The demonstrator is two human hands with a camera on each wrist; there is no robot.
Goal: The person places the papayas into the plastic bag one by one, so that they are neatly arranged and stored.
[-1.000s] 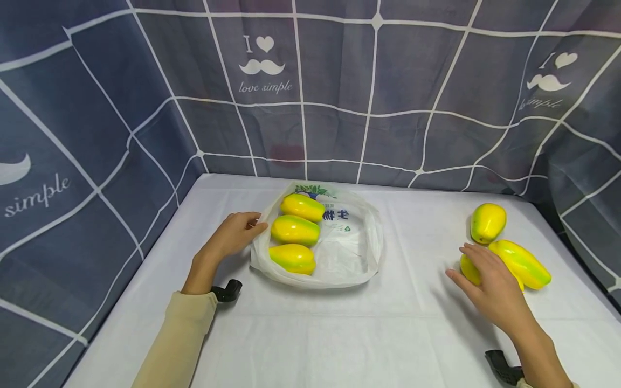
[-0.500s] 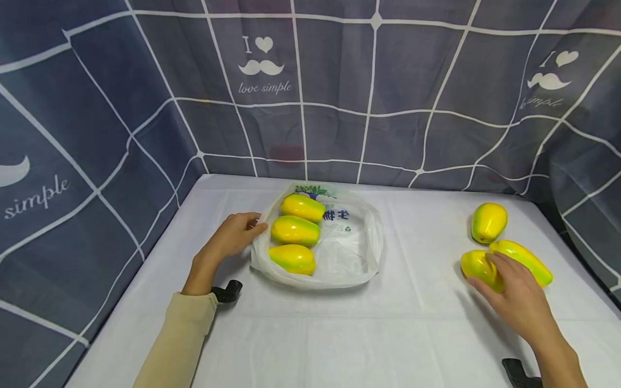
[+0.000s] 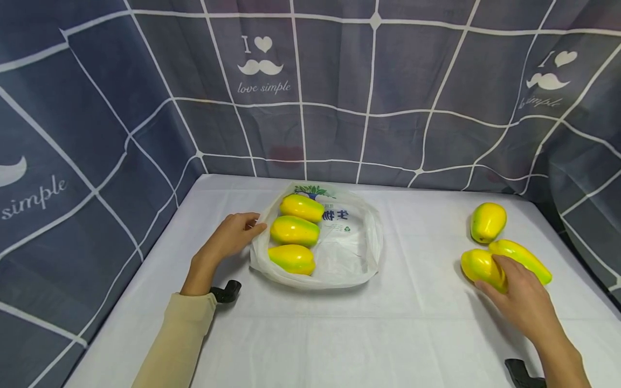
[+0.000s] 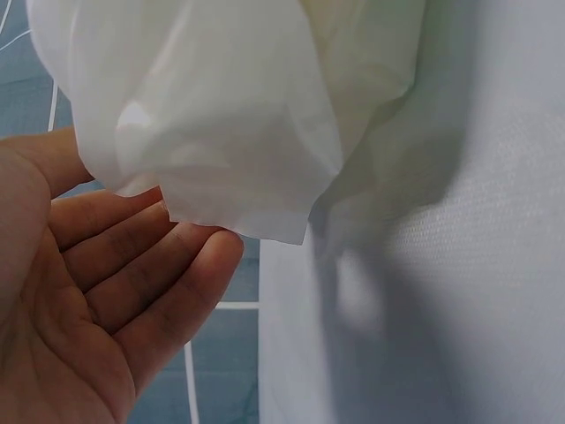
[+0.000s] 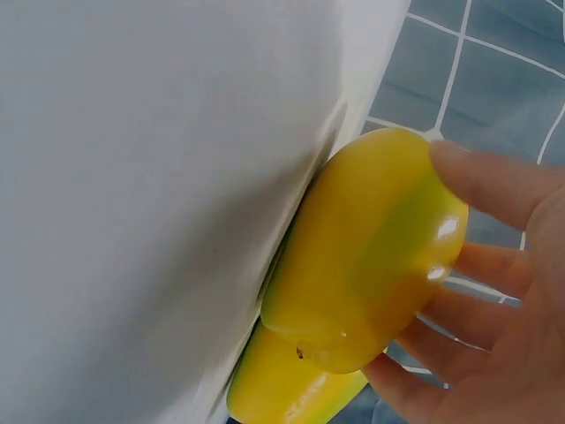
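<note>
My left hand [image 3: 235, 234] pinches the left rim of a white plastic bag [image 3: 346, 258], which lies open on the table. In the left wrist view the bag [image 4: 238, 150] hides the tips of some fingers. Three yellow-green papayas lie stacked in a row inside the bag: a far one [image 3: 302, 207], a middle one [image 3: 295, 230] and a near one [image 3: 292, 259]. At the right, my right hand [image 3: 526, 299] grips another papaya [image 3: 480, 267]. The right wrist view has thumb and fingers around this papaya [image 5: 371, 247], which is still at the table.
Two more papayas lie by my right hand: one just behind [image 3: 488, 222], one alongside [image 3: 521, 258]. A white cloth [image 3: 364, 334] covers the table. Dark checked curtains [image 3: 335, 129] stand around its back and sides.
My right hand has moved right and toward me, down onto the nearest papaya, and its fingers have closed around it. My left hand and the bag have stayed in place.
</note>
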